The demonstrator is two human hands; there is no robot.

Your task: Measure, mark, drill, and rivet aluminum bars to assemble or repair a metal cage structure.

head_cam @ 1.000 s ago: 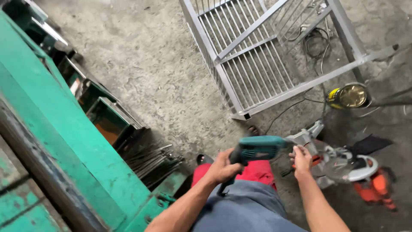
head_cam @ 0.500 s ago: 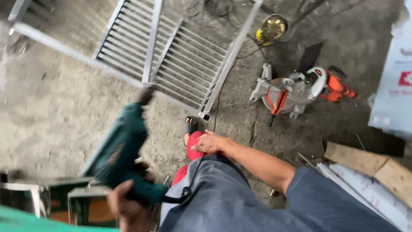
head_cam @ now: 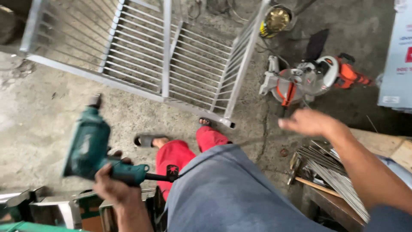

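Stood over a rough, cracked concrete floor [head_cam: 51, 124], grey and dusty. Beyond the drill's nose, a wide grille [head_cam: 163, 56] of pale square steel tube and thin bars, flat on the floor, stiff and welded. Further right of it, a mitre saw [head_cam: 307, 79], grey cast body with orange parts, and past that a yellow-rimmed cable reel [head_cam: 274, 19].

Nearest the left grip: a teal drill [head_cam: 92, 148], smooth plastic shell, dark metal chuck pointing up and away, black cord trailing from the butt toward the red trousers. Held off the floor, in front of the left knee. Left hand [head_cam: 109, 187] clamped round the pistol handle, fingers wrapped shut on it. Judged fairly heavy and nose-weighted, rigid, shell a little slick; best taken at the handle as here, with a second hand under the body for steadiness; cord likely to snag.

Right hand [head_cam: 307, 122] blurred, out over a bundle of thin grey rods [head_cam: 332, 172] on a wooden table [head_cam: 330, 202], touching nothing seen; open or closed could not be told.

Below it, a small hammer [head_cam: 300, 174] beside the rods.
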